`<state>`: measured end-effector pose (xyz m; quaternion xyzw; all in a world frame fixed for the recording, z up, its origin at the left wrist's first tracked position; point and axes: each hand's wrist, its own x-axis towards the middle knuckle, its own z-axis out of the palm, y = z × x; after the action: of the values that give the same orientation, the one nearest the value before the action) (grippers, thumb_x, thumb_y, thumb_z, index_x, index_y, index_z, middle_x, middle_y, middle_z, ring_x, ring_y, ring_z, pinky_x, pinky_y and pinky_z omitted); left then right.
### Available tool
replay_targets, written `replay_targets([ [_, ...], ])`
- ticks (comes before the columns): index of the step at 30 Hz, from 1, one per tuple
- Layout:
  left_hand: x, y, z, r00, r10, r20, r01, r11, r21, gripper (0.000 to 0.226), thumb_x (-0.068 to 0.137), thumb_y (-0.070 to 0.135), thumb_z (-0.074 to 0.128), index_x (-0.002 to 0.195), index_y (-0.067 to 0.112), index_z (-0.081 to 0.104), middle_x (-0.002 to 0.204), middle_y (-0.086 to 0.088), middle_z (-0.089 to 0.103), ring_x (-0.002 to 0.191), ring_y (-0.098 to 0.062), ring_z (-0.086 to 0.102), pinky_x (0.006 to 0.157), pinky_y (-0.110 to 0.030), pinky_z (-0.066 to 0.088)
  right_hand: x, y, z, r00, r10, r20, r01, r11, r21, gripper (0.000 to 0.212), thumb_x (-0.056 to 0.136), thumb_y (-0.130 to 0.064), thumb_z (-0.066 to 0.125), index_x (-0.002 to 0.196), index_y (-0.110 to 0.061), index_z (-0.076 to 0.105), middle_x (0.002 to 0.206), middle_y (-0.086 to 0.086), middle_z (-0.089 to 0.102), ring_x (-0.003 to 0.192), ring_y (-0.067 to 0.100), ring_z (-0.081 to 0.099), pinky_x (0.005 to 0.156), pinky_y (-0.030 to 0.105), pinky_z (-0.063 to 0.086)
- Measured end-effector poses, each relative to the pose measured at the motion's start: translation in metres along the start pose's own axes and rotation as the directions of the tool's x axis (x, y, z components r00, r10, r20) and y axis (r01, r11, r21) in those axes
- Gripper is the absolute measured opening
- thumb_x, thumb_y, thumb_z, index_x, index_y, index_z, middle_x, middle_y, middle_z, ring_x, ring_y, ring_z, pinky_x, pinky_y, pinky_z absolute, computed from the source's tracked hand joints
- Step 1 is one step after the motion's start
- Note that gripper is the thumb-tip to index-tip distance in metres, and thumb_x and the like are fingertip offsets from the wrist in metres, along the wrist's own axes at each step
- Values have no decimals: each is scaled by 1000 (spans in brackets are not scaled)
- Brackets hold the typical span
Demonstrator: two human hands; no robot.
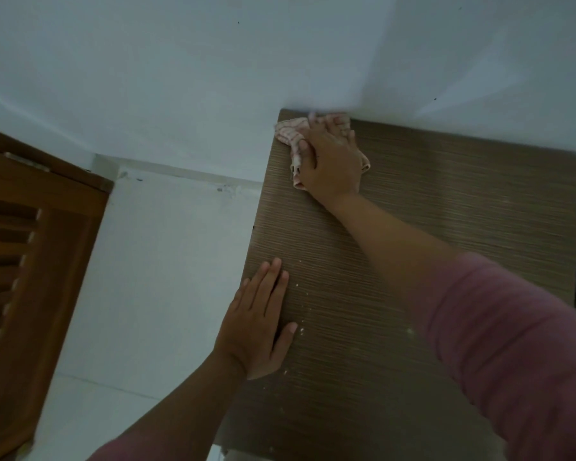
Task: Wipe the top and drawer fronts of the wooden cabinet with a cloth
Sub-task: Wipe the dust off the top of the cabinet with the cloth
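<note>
The one camera sits on my head, looking steeply down and forward over my outstretched arms. It is close above the cabinet top, facing the white wall behind it, with a louvred wooden door at the left edge.

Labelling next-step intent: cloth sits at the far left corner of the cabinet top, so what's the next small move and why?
Probably drag the crumpled pink-and-white patterned cloth toward the near edge with the right hand. It sits at the far left corner of the brown wood-grain cabinet top, and pale specks beside the flat left hand remain unwiped.
</note>
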<state>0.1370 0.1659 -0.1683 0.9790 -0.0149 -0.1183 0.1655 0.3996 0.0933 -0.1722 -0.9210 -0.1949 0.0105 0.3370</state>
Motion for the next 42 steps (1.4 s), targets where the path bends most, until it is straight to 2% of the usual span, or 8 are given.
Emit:
replay_targets([
  [6,1,0,0,1000,11,-19,-11,1000,-19,71,90,45,38,146,4,22,156,-11,14,145,-25,9,114,-46,20,-4,-3,-2,970,-178,163,176,984,29,32,89,-21,47,116,-19,64,136,0,54,134,23,41,113,43,17],
  [12,0,0,0,999,30,-42,-31,999,-36,71,90,44,41,146,3,22,156,-13,14,145,-25,8,114,-49,24,-28,-1,-9,937,-222,270,209,975,77,34,88,-22,49,120,-19,62,136,-4,53,136,20,37,115,46,15],
  [16,0,1,-1,997,34,-63,-37,998,-41,72,89,44,43,145,2,24,156,-14,16,145,-25,10,113,-49,26,-58,-3,-13,945,-209,250,196,978,77,34,89,-19,52,121,-20,62,136,-4,53,136,19,37,116,46,15],
  [19,-1,4,-1,995,8,-103,-14,998,-59,73,88,45,44,144,1,27,154,-15,22,144,-25,15,115,-46,20,-80,-4,-13,954,-162,254,149,986,72,40,89,-24,50,129,-23,56,138,0,52,138,16,34,116,39,8],
  [23,-12,4,0,988,-44,-150,34,997,-63,70,87,43,45,140,0,34,150,-17,31,140,-28,25,113,-41,14,-112,-5,-15,959,-125,253,112,992,62,41,90,-25,48,130,-24,55,139,-4,50,139,14,31,115,36,4],
  [27,-46,1,2,983,-26,-179,11,997,-82,73,86,45,45,141,0,32,152,-16,27,142,-28,22,111,-43,12,-148,-15,-17,972,-81,218,60,993,102,39,89,-23,47,127,-21,57,139,-4,51,139,14,31,115,39,4],
  [32,-100,-6,20,993,-15,-121,4,996,-90,80,85,53,43,146,4,23,156,-11,15,144,-23,12,110,-48,11,-187,-25,-18,980,-11,197,-11,994,108,36,91,-16,50,126,-20,58,140,-5,49,140,15,28,115,39,0],
  [42,-101,-13,30,986,-4,-164,-29,980,-195,79,84,50,46,146,7,23,157,-7,14,145,-20,9,110,-48,9,-242,-32,-15,993,30,116,-42,994,103,40,87,-24,49,126,-20,58,138,-4,52,138,17,33,114,43,4],
])
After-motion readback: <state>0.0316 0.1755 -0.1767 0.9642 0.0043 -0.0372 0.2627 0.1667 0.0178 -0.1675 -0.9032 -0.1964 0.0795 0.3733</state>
